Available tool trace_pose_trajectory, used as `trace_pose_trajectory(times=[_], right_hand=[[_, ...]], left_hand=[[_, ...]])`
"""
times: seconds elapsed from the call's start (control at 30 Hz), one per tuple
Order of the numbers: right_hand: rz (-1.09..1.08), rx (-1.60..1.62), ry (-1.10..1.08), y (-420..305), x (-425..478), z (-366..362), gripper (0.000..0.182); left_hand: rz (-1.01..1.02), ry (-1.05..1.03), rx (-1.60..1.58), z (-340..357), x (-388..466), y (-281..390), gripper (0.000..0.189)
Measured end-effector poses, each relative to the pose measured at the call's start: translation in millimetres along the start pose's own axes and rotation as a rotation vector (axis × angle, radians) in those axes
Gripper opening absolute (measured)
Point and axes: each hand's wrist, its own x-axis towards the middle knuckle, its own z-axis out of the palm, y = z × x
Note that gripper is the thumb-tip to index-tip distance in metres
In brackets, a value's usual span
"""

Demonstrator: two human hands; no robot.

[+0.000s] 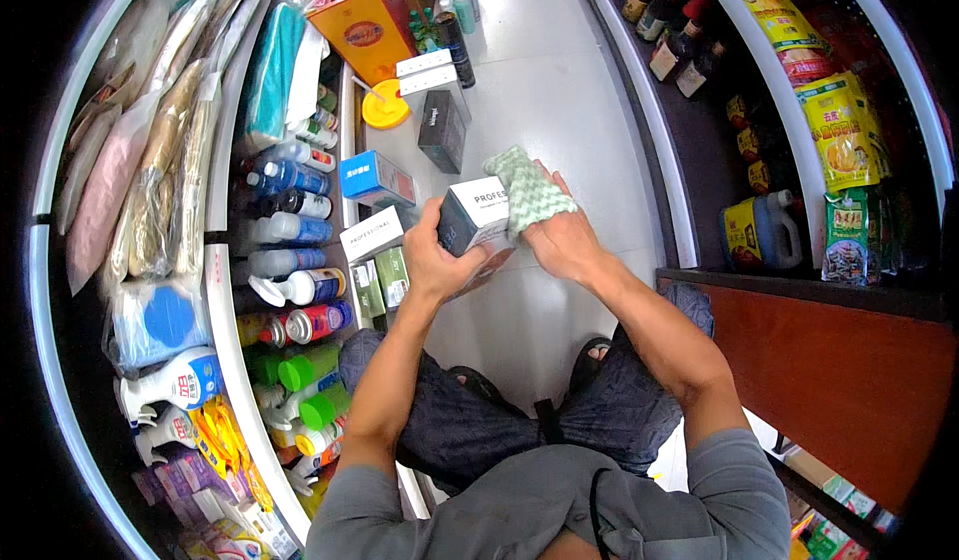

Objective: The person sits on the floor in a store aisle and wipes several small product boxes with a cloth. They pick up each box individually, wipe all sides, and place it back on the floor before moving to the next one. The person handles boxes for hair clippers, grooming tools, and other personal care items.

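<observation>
My left hand [442,254] grips a dark carton with a white printed top [475,205] above the floor. In my right hand [558,230] is a pale green textured cloth [528,189], pressed against the carton's right side. The fingers under the cloth are partly hidden. Left of the held carton stand a white-topped box [371,235] and a blue box [368,176]. Two small green boxes [380,284] sit just below them, by the shelf edge. Beyond the carton a tall black box [442,129] stands on the floor.
Shelves on the left hold bottles [300,178], spray bottles [176,380] and bagged goods [157,155]. Farther up the aisle stand an orange carton [367,24], a yellow round lid [386,104] and dark bottles. Right-hand shelves carry sauce bottles [670,54], yellow packets [843,129] and a jug [760,230].
</observation>
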Motion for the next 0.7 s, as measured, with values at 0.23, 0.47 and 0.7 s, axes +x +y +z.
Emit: trace_pose_trajectory(times=[0.23,0.47,0.7], right_hand=[[-0.154,0.301,-0.026,-36.0,-0.6,-7.6,0.049],[0.151,0.046,-0.315,-18.9,9.9,-27.2,0.043],[-0.147,0.254,-0.034,-35.9,9.3,-12.7,0.038]], left_hand=[[0.061,0.012,0.050,24.5,-5.2,-18.6,0.049],[0.006,0.017,-0.070,8.8,0.2,-19.0,0.050],[0.130,-0.108,0.037,28.1,0.6,-43.0,0.055]])
